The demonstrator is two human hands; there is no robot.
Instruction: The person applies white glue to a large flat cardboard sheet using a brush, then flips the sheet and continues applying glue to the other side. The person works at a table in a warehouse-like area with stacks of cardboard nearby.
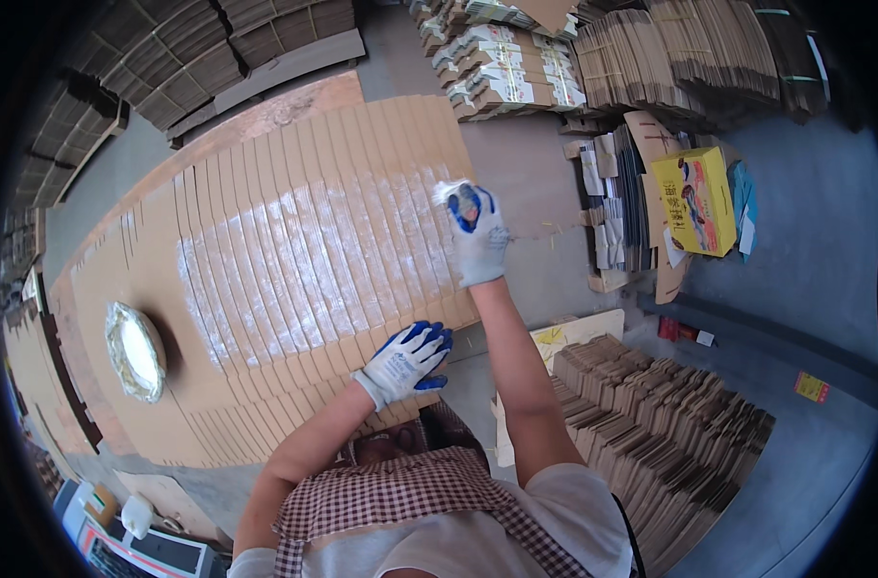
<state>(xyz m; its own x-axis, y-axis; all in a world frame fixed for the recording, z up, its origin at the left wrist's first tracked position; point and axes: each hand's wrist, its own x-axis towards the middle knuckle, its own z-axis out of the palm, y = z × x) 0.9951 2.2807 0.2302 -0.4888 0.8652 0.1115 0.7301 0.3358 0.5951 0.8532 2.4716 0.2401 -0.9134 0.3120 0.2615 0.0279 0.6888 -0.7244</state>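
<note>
Overlapping flat cardboard sheets (309, 183) fan out in steps before me, with a wide wet, shiny band of white glue (294, 260) across their middle. In a white and blue work glove, my right hand (479, 241) is closed around a brush (448, 191), whose pale bristles touch the sheets near the right end of the band. The brush's handle is mostly hidden by the fingers. My left hand (405, 366), gloved the same way, lies flat on the near edge of the sheets, its fingers stretched out. A plastic-lined bowl (120, 337) of white liquid sits on the cardboard at the left.
Bundled cardboard stacks (169, 58) line the far left, and more bundles (670, 58) stand at the far right. A yellow box (694, 202) sits on a pile at the right. Another low cardboard stack (661, 424) is beside my right arm. An electronic device (135, 549) is at lower left.
</note>
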